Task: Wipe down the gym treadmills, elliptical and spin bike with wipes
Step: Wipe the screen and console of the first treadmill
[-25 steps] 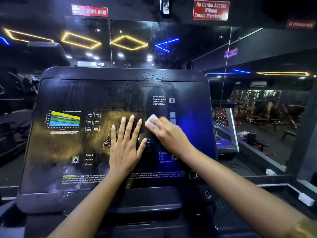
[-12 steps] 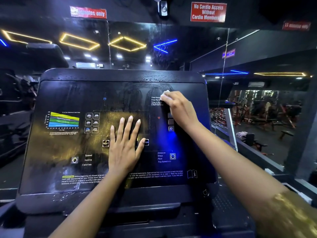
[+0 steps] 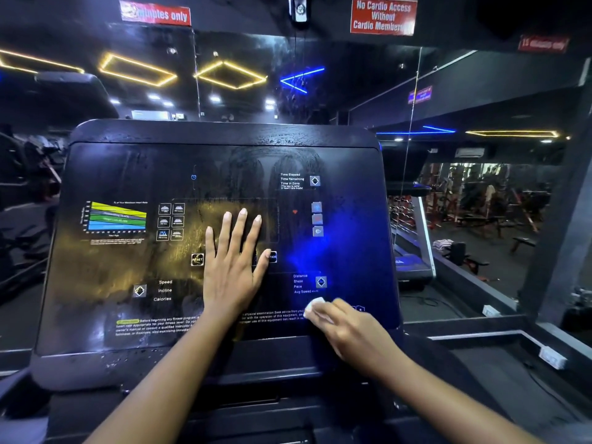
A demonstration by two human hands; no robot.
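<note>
Right hand (image 3: 349,328) pins the bunched white wipe (image 3: 315,307) under curled fingers at the treadmill console's (image 3: 128,174) lower right, left hand (image 3: 234,267) splayed flat and empty at its centre beside the RESET key (image 3: 197,259), so one heavier lean could trigger a key.

- Left hand (image 3: 232,270) lies flat on the middle of the treadmill console (image 3: 128,174), fingers (image 3: 241,227) spread and straight.
- Right hand (image 3: 349,331) holds a white wipe (image 3: 315,305) against the console's lower right, just under the "Avg Speed" label.
- Wet streaks across the dark panel; a red sign (image 3: 382,16) hangs above.
</note>
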